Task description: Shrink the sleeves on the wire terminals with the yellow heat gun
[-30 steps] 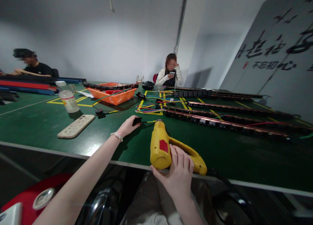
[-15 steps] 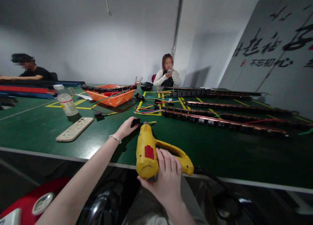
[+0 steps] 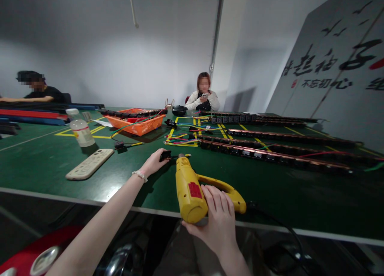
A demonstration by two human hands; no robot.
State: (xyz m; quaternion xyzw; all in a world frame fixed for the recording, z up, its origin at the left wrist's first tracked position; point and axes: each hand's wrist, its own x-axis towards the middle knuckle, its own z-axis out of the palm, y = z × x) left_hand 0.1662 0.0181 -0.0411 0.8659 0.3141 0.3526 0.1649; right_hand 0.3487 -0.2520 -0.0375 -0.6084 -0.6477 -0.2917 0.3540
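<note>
A clear, cylindrical plastic bottle (image 3: pixel 81 133) stands behind a flat, round-cornered cream phone case (image 3: pixel 90 165); farther back sits an orange plastic basket (image 3: pixel 141 128). The left hand (image 3: pixel 153 163) pinches a boxy black connector (image 3: pixel 165 156) over the glossy green tabletop (image 3: pixel 285 198). Well apart, the right hand (image 3: pixel 219 216) clasps the yellow heat gun (image 3: pixel 186 188), its nozzle near the connector's wire. Beyond lies a long copper-edged strip (image 3: pixel 246 152).

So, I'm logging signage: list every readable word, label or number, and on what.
"起袖子": grey wall panel, large; others cut off.
"不忘初心": same panel, smaller.
Too small or blurred: red seal on the panel, red label on the yellow heat gun, bottle label, markings on the beige case.
</note>
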